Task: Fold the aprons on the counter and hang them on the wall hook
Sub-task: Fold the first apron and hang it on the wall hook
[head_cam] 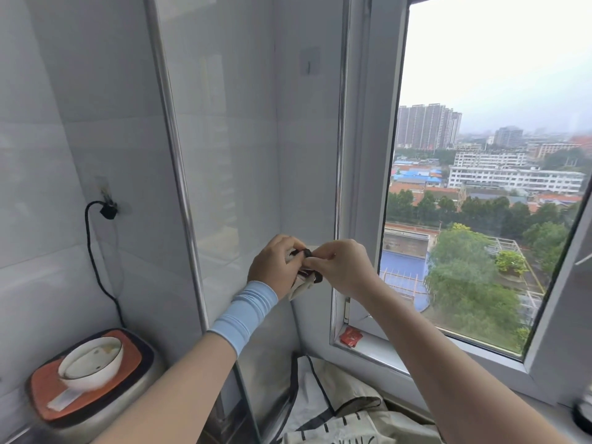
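Centre of frame: both hands are working a small folded apron (301, 285), held up in front of the tiled corner. Left hand (275, 264) is curling tight round the cream bundle. Right hand (339, 267) is pinching its black strap (306, 253) between thumb and fingertips.

Judging the strap is being looped or wound: folding nearly done, hanging not yet begun. Wall hook (309, 64) is sitting upper centre, well above the hands. Next move is calling for a free loop of strap and a lift up to the hook.

Second apron (346, 415) is lying loose at bottom centre.
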`<state>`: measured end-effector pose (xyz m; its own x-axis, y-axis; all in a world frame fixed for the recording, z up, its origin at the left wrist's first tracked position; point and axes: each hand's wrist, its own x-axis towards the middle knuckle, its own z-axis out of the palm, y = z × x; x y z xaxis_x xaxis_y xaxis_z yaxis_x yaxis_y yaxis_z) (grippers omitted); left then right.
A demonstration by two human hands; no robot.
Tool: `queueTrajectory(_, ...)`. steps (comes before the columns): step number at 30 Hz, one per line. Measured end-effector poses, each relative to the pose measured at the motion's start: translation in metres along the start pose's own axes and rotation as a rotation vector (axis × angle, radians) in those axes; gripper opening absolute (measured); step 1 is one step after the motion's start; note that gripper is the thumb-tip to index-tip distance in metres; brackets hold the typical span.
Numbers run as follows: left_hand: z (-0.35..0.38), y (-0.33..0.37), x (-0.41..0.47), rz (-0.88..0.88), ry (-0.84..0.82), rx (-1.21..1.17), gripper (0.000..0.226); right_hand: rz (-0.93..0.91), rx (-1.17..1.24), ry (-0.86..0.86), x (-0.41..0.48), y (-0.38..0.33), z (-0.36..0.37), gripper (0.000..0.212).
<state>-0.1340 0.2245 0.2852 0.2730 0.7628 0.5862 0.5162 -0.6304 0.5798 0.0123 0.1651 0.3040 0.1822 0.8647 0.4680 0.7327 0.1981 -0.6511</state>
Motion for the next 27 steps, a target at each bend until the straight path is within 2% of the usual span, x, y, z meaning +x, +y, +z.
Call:
queueTrajectory(3, -0.005, -0.002, 0.001, -0.185, -0.080, -0.429, 0.014, 0.037, -0.011, 0.013, 0.003, 0.004, -0.004, 0.011)
queueTrajectory(6, -0.011, 0.002, 0.011, -0.585, -0.171, -0.870, 0.016, 0.008, 0.062, 0.043, 0.002, 0.005, -0.007, 0.004)
queueTrajectory(7, -0.014, 0.000, 0.014, -0.690, -0.253, -0.910, 0.020, -0.017, 0.086, 0.031, 0.002, 0.003, -0.007, 0.004)
queueTrajectory(9, -0.016, -0.004, 0.017, -0.774, -0.431, -0.912, 0.035, -0.078, 0.088, 0.011, 0.002, -0.001, -0.009, 0.006)
queueTrajectory(11, -0.017, -0.011, 0.018, -0.755, -0.574, -0.936, 0.048, -0.103, 0.096, 0.023, 0.004, -0.005, -0.010, 0.012)
queueTrajectory(13, -0.020, -0.012, 0.017, -0.684, -0.627, -0.942, 0.040, -0.046, 0.155, 0.048, 0.007, -0.008, -0.013, 0.017)
queueTrajectory(15, -0.018, -0.020, 0.019, -0.614, -0.552, -1.068, 0.036, 0.058, 0.250, 0.074, 0.011, -0.011, -0.017, 0.019)
queueTrajectory(17, -0.017, -0.022, 0.016, -0.568, -0.450, -1.165, 0.047, 0.191, 0.479, 0.108, 0.015, -0.017, -0.018, 0.017)
queueTrajectory(19, -0.016, -0.018, 0.010, -0.537, -0.379, -1.125, 0.050, 0.304, 0.659, 0.166, 0.018, -0.024, -0.017, 0.014)
queueTrajectory(24, -0.020, -0.009, 0.001, -0.396, -0.400, -0.898, 0.051, 0.376, 0.548, 0.299, 0.026, -0.028, -0.002, 0.018)
queueTrajectory(27, -0.031, 0.002, 0.012, -0.386, -0.398, -0.789, 0.038, 0.329, 0.473, 0.279, 0.028, -0.031, 0.006, 0.019)
